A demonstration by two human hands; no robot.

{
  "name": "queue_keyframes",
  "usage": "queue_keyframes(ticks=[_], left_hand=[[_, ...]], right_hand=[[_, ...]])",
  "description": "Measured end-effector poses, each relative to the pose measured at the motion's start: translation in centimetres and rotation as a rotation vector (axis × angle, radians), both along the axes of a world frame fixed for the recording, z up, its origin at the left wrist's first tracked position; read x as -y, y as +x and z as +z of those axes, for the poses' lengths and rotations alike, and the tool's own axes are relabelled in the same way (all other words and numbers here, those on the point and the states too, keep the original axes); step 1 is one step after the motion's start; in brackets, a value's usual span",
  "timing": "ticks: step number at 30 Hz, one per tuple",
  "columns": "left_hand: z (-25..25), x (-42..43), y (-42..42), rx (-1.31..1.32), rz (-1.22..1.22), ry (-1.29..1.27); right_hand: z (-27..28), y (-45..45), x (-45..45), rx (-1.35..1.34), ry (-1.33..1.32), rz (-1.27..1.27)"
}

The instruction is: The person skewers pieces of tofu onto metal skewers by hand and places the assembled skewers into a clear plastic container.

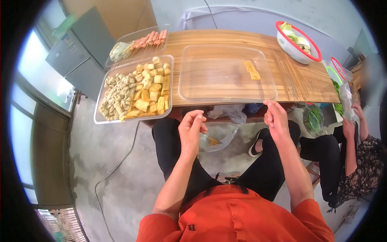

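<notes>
My left hand is in front of the table edge, fingers curled in and thumb against the index finger. Nothing shows in it. To its right, my right hand pinches what looks like a thin skewer, faint against the tray. Beyond the hands lies a clear plastic tray, with a flat yellow-brown strip, like fried tofu, at its right side. Nearer my left hand is another clear tray, filled with fried tofu cubes and pale folded pieces.
Loose skewers lie on the wooden table. A red-rimmed basket holds vegetables; a back-left tray holds skewered pink sausages. Bags are under the table. A person sits at right, hands on a clear bag.
</notes>
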State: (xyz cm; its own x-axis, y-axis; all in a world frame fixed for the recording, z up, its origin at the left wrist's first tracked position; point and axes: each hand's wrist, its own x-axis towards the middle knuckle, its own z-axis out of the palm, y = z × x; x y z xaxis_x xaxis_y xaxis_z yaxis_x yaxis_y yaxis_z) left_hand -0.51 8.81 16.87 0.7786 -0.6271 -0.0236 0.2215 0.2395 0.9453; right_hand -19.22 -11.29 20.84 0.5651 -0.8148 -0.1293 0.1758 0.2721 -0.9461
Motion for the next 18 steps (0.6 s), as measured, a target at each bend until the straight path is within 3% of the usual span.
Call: queue_keyframes(ticks=[16,18], left_hand=[[-0.5,0.4,0.6,-0.312,-0.095,-0.134],[0.1,-0.1,0.5,-0.359,-0.048,-0.148]], right_hand=[[-0.8,0.2,0.3,-0.005,0.127,0.148],[-1.0,-0.2,0.1,-0.068,0.239,0.227]])
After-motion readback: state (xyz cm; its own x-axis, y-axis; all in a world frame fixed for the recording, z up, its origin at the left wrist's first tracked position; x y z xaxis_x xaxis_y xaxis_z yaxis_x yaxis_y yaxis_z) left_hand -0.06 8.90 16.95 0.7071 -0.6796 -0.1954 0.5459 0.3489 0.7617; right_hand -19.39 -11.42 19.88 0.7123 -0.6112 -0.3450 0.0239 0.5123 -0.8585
